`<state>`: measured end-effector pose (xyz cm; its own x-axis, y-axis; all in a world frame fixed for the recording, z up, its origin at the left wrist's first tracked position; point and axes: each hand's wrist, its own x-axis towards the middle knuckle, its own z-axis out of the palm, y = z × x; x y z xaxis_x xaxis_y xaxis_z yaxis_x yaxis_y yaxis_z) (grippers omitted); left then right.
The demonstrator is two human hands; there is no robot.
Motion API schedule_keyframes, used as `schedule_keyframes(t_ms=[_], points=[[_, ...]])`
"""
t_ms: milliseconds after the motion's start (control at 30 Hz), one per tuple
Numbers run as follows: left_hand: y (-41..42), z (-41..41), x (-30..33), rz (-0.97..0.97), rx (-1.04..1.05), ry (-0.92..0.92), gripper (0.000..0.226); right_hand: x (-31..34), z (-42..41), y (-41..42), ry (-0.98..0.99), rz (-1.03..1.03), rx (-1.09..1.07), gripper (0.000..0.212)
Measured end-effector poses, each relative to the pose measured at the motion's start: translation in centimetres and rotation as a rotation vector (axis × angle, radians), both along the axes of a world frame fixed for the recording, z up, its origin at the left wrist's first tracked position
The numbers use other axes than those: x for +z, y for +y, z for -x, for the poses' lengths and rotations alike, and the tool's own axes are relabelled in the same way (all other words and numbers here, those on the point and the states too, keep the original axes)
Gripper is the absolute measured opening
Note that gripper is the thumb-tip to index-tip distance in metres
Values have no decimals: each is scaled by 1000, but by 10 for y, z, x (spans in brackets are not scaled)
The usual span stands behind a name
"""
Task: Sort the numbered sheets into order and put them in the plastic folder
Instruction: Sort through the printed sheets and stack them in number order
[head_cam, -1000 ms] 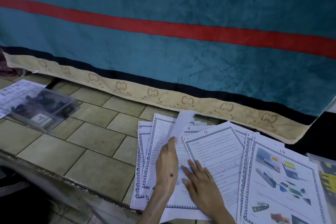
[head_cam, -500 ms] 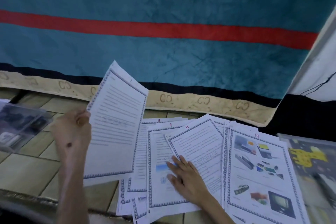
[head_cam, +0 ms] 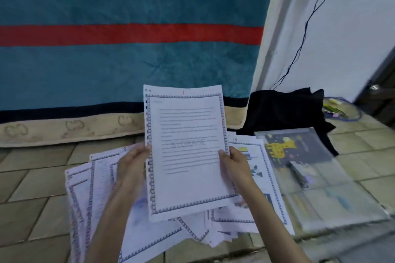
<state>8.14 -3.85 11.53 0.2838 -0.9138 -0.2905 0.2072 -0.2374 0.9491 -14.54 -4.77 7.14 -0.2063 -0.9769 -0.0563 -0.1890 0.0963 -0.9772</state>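
Observation:
A printed sheet marked 1 (head_cam: 188, 156), with a patterned border and a faint STORAGE watermark, is held upright in the middle of the view. My left hand (head_cam: 133, 163) grips its left edge and my right hand (head_cam: 234, 163) grips its right edge. Below it, several other numbered sheets (head_cam: 89, 188) lie fanned out on the tiled floor; one marked 14 (head_cam: 264, 179) shows to the right. A clear plastic folder (head_cam: 303, 156) with a yellow giraffe picture lies on the floor at the right.
A teal blanket (head_cam: 128, 66) with a red stripe and beige border hangs behind the sheets. Black cloth (head_cam: 286, 109) lies beside a white wall (head_cam: 342, 38) with a black cable. More clear plastic sleeves (head_cam: 333, 203) lie at the right.
My left hand has brought the lifted sheet from the left to the centre. My right hand has left the pile and taken the sheet's right edge. The camera has turned right.

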Motion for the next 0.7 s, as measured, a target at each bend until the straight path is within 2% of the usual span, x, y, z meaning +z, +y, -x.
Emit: schedule_keyframes(t_ms=[33, 100, 200, 267, 367, 433, 500, 600, 700], points=[[-4, 16, -11, -61, -88, 35, 12, -7, 23, 1, 72, -1, -88, 24], [-11, 43, -37, -196, -266, -57, 20, -21, 71, 8, 222, -33, -259, 8], [-17, 73, -63, -296, -420, -285, 41, -39, 134, 24, 407, -92, -489, 42], [-18, 90, -71, -363, -436, -280, 47, -46, 165, 35, 549, -118, -573, 48], [-26, 108, -79, -415, -446, -284, 50, -52, 196, 42, 663, -163, -566, 44], [-30, 116, -81, -416, -460, -362, 40, -53, 207, 42, 693, -170, -552, 40], [-31, 124, -80, -396, -489, -459, 17, -53, 217, 39, 711, -158, -552, 36], [-31, 135, -83, -311, -515, -580, 16, -50, 230, 34, 769, -176, -532, 30], [-28, 135, -78, -293, -449, -548, 12, -50, 237, 30, 839, -225, -492, 28]])
